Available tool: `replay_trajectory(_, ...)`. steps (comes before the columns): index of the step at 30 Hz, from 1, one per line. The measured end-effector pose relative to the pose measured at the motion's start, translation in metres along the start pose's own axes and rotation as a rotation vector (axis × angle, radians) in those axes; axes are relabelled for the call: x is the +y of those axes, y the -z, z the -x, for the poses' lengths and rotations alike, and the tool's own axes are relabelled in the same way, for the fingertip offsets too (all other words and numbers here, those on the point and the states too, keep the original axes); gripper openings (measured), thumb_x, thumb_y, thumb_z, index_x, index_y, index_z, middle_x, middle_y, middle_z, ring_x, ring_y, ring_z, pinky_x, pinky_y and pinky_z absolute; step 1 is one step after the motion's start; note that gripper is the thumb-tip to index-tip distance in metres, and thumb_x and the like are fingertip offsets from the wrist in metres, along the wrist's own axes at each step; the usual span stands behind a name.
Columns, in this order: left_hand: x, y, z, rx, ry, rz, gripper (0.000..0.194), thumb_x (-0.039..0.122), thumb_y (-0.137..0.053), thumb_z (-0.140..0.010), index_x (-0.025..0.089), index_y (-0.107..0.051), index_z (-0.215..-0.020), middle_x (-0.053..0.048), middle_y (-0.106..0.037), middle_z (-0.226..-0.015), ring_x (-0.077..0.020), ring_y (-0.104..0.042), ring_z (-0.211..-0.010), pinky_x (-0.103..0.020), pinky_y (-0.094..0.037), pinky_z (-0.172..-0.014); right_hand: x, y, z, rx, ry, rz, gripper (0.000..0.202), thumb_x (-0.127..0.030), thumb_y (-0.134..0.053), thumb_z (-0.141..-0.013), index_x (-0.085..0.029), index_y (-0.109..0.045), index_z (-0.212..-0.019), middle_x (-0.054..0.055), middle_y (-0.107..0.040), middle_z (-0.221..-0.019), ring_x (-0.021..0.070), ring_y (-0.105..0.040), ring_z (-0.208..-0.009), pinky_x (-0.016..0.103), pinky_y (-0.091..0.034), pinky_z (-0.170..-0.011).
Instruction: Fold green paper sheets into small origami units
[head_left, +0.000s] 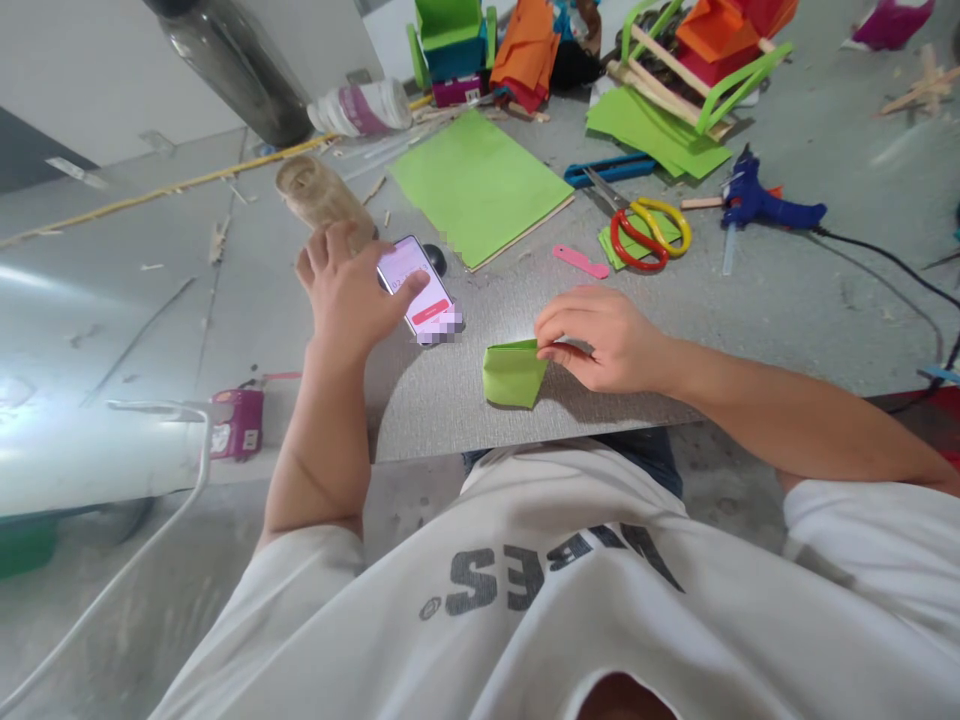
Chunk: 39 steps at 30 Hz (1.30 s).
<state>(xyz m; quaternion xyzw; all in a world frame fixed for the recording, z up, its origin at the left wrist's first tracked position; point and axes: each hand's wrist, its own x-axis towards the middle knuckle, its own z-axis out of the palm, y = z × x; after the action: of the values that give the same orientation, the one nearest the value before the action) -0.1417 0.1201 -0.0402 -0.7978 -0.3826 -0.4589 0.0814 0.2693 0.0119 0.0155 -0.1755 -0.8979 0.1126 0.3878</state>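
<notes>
Head view: here we are at the grey table, both bare hands over it, and a small green folded piece [511, 376] lying near the front edge.
Green piece: bright lime, short and pocket-like, a crease and a narrow dark slit along its top, sides slanting, lower edge uneven; it sits just left of the right fingertips, its upper right corner at them.
Right hand [615, 342]: thumb and forefinger closed on that corner, a neat pinch, the other fingers curled in beside the forefinger.
Left hand [349, 300]: fingers spread wide, nothing gripped; the thumb reaches over the lit screen of the phone [420, 285], the forefinger is at its top edge. Whether the thumb presses the glass, I cannot tell.
Beyond the left fingers: a brownish bottle [311, 190] lying tilted, partly hidden by them.
Beyond the right fingers: a pink strip [580, 262], then scissors [637, 250] with one red and one yellow handle, over small green pieces [616, 250].
Between and beyond both hands: a large green sheet [480, 185], flat.
Right of the right fingers, farther out: a blue glue gun [769, 200] on its side, black cord trailing off.
</notes>
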Motion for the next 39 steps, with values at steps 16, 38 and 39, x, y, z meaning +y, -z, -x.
replay_trajectory(16,0.179,0.003,-0.004,-0.130,-0.148,0.416,0.025,0.047,-0.071,-0.129,0.026,-0.082,-0.136,-0.009,-0.092,-0.126,-0.0233,-0.089,-0.103,-0.038,-0.072,-0.087,-0.006,-0.002,0.001,-0.040,-0.047,0.015,0.014,-0.021,-0.068,-0.123,-0.022,-0.079,-0.113,0.007,-0.089,-0.106,0.0234,-0.077,-0.089,0.037,-0.051,-0.083)
replay_trajectory(38,0.200,0.019,-0.001,-0.002,-0.150,0.290,0.012,0.031,-0.072,-0.128,0.027,-0.080,-0.119,-0.003,-0.093,-0.115,-0.0177,-0.087,-0.090,-0.032,-0.074,-0.080,-0.034,-0.010,0.001,0.076,-0.139,-0.017,0.022,-0.042,-0.069,-0.131,-0.024,-0.079,-0.138,0.004,-0.092,-0.109,0.0191,-0.083,-0.089,0.032,-0.060,-0.083)
replay_trajectory(39,0.200,0.018,0.000,0.007,-0.142,0.294,0.013,0.033,-0.072,-0.128,0.028,-0.080,-0.119,-0.003,-0.092,-0.114,-0.0178,-0.087,-0.089,-0.032,-0.074,-0.079,-0.033,-0.011,0.001,0.084,-0.148,-0.034,0.021,-0.042,-0.069,-0.131,-0.024,-0.080,-0.132,0.004,-0.091,-0.105,0.0185,-0.082,-0.087,0.032,-0.059,-0.081)
